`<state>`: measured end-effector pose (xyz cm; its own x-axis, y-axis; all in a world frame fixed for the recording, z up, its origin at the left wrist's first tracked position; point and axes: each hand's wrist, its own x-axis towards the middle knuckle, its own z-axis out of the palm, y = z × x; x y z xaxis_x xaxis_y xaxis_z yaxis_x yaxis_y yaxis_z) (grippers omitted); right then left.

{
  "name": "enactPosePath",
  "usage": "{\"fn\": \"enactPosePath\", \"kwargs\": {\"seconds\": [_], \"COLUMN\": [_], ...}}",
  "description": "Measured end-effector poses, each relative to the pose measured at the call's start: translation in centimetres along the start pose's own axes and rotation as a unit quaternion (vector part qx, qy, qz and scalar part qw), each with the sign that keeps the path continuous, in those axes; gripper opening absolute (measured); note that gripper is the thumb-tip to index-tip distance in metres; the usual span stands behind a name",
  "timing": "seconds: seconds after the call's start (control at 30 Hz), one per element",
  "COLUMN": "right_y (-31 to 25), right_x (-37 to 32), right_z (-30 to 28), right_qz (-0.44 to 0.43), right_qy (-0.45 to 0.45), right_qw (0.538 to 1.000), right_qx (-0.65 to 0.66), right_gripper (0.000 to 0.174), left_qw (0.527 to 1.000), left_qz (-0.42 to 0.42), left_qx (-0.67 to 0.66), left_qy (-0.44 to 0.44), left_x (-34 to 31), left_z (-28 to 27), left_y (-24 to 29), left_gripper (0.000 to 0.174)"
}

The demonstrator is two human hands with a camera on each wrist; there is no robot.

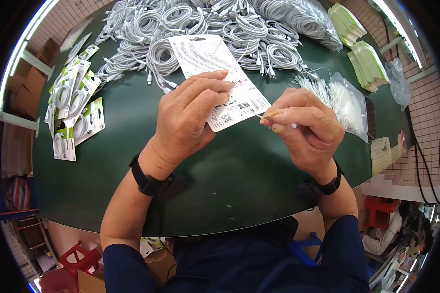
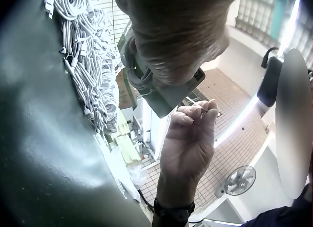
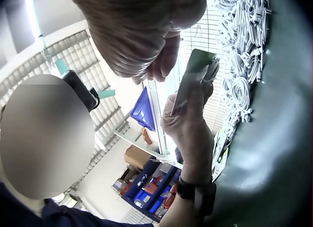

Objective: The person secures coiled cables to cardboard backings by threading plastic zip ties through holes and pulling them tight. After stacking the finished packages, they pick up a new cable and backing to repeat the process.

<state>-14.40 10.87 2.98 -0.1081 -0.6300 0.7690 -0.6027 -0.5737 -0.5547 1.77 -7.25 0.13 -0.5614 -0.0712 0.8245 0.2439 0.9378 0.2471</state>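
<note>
Left fingers (image 1: 200, 97) clamped on white printed cardboard card (image 1: 196, 57), right fingers (image 1: 303, 116) pinching thin white plastic tie (image 1: 294, 125) by its corner; brace card, aim tip straight.

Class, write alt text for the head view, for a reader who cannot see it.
Left hand holds a printed card while the right hand pinches a thin white tie beside it. Coiled pale cables lie beyond on a green table.

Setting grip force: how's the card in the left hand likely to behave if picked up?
Probably fairly stiff: the card looks nearly flat in the left hand. Likely heavier on the face carrying the cable coil. It may rock if laid coil-side down, since the loops stand out from it.
</note>
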Motion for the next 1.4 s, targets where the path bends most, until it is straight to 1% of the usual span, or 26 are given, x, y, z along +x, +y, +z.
{"fn": "enactPosePath", "kwargs": {"seconds": [0.13, 0.2, 0.3, 0.43, 0.5, 0.6, 0.7, 0.77, 0.9, 0.97, 1.03, 1.07, 1.13, 1.17, 1.2, 1.23, 1.27, 1.3, 1.33, 1.37, 1.4], "right_y": [0.0, 0.0, 0.2, 0.1, 0.3, 0.4, 0.2, 0.2, 0.3, 0.5, 0.7, 0.6, 0.3, -0.5, -0.3, 0.0, 0.3, 0.6, 0.9, 1.2, 1.4], "right_x": [0.2, 0.2, 0.2, 0.1, 0.1, 0.0, 0.3, 0.6, 0.7, 0.6, 0.4, 0.3, 0.2, 0.5, 0.5, 0.4, 0.4, 0.4, 0.3, 0.3, 0.5], "right_z": [0.3, 0.5, 0.4, 0.4, 0.3, 0.1, -0.3, -0.7, -1.6, -1.8, -2.0, -2.0, -2.2, -2.3, -1.9, -1.2, -0.8, -1.1, -1.3, -1.4, -1.5], "right_qz": [-0.002, 0.004, 0.008, 0.024, 0.018, 0.037, 0.081, 0.092, 0.126, 0.14, 0.159, 0.179, 0.218, 0.238, 0.212, 0.184, 0.155, 0.143, 0.101, 0.057, 0.012], "right_qy": [-0.01, -0.006, -0.023, -0.023, -0.03, -0.011, -0.03, -0.056, -0.103, -0.095, -0.088, -0.083, -0.074, -0.056, -0.005, 0.045, 0.093, 0.126, 0.126, 0.125, 0.123], "right_qw": [1.0, 0.999, 0.998, 0.998, 0.998, 0.997, 0.995, 0.994, 0.986, 0.981, 0.968, 0.961, 0.945, 0.935, 0.951, 0.962, 0.969, 0.975, 0.986, 0.99, 0.989], "right_qx": [-0.029, -0.043, -0.056, -0.051, -0.055, -0.073, -0.048, -0.022, 0.031, 0.095, 0.175, 0.194, 0.232, 0.256, 0.227, 0.198, 0.167, 0.115, 0.048, -0.019, -0.085], "right_gripper": [0.021, 0.022, 0.023, 0.021, 0.021, 0.021, 0.02, 0.019, 0.017, 0.017, 0.019, 0.019, 0.022, 0.033, 0.034, 0.036, 0.037, 0.031, 0.03, 0.029, 0.029], "left_qw": [1.0, 1.0, 1.0, 1.0, 1.0, 0.999, 0.999, 0.998, 0.997, 0.996, 0.999, 0.999, 0.994, 0.985, 0.971, 0.966, 0.953, 0.937, 0.919, 0.909, 0.894], "left_qz": [0.009, 0.011, 0.013, 0.01, 0.011, 0.019, 0.03, 0.044, 0.037, 0.043, 0.031, 0.026, -0.04, -0.099, -0.159, -0.197, -0.242, -0.286, -0.33, -0.341, -0.355], "left_qx": [-0.005, -0.008, -0.01, -0.015, -0.013, -0.003, 0.017, 0.038, 0.061, 0.063, -0.002, -0.035, -0.103, -0.142, -0.18, -0.165, -0.183, -0.2, -0.217, -0.238, -0.272], "left_qy": [0.012, 0.009, 0.004, -0.002, -0.015, -0.028, -0.026, -0.014, -0.038, -0.04, -0.021, -0.012, 0.02, 0.015, 0.01, -0.019, -0.007, 0.006, 0.02, 0.021, 0.036], "left_x": [-0.2, -0.1, 0.0, 0.1, 0.1, 0.2, 0.4, 0.8, 1.2, 1.8, 1.9, 2.0, 1.9, 1.8, 1.7, 1.8, 1.8, 1.9, 2.0, 1.9, 1.7], "left_z": [0.3, 0.3, 0.3, 0.2, 0.1, 0.0, -0.2, -0.2, -1.0, -1.2, -0.8, -0.4, 0.2, -0.1, -0.5, -1.3, -1.4, -1.5, -1.5, -1.4, -1.1], "left_y": [-0.2, -0.1, 0.1, 0.6, 0.7, 1.4, 2.7, 3.3, 5.3, 6.0, 5.9, 5.8, 6.2, 6.9, 7.4, 7.5, 7.3, 7.2, 6.9, 6.3, 5.8], "left_gripper": [0.034, 0.035, 0.035, 0.037, 0.032, 0.032, 0.032, 0.03, 0.028, 0.025, 0.021, 0.019, 0.016, 0.014, 0.012, 0.01, 0.011, 0.012, 0.014, 0.02, 0.021]}}
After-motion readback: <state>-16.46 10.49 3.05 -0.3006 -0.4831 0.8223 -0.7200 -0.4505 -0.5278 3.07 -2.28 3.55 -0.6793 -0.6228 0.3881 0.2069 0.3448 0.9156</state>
